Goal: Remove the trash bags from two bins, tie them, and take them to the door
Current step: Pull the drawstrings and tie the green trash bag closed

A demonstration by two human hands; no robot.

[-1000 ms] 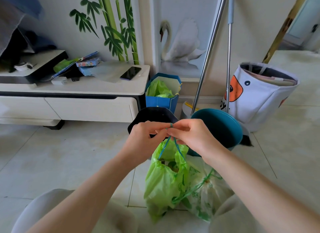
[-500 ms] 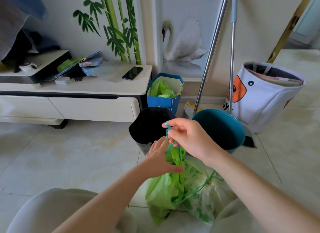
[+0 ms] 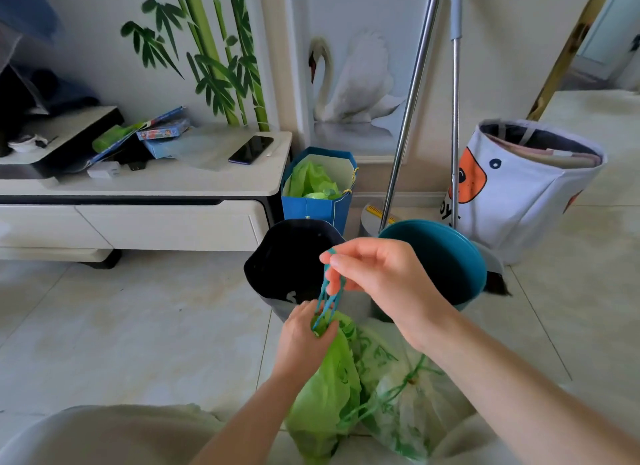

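A green trash bag [image 3: 325, 388] stands on the floor between my knees. My left hand [image 3: 304, 329] pinches its gathered neck. My right hand [image 3: 377, 274] holds the bag's teal drawstring [image 3: 329, 291] stretched upward above the neck. Beside it on the right lies a second, pale bag with green print [image 3: 401, 395], its neck cinched by a green string. Behind the bags are two bins with no bag in them: a black-lined one [image 3: 287, 263] and a teal one [image 3: 446, 260].
A white low cabinet [image 3: 145, 201] with a phone [image 3: 251, 149] and clutter stands at left. A blue paper bag [image 3: 317, 187] holding green plastic, two mop poles [image 3: 412, 101] and a white fabric basket [image 3: 519, 187] line the wall. A doorway opens at the far right.
My left hand dropped from the drawstring down to the green bag's neck. My right hand kept the string and lifted it, pulling it taut.
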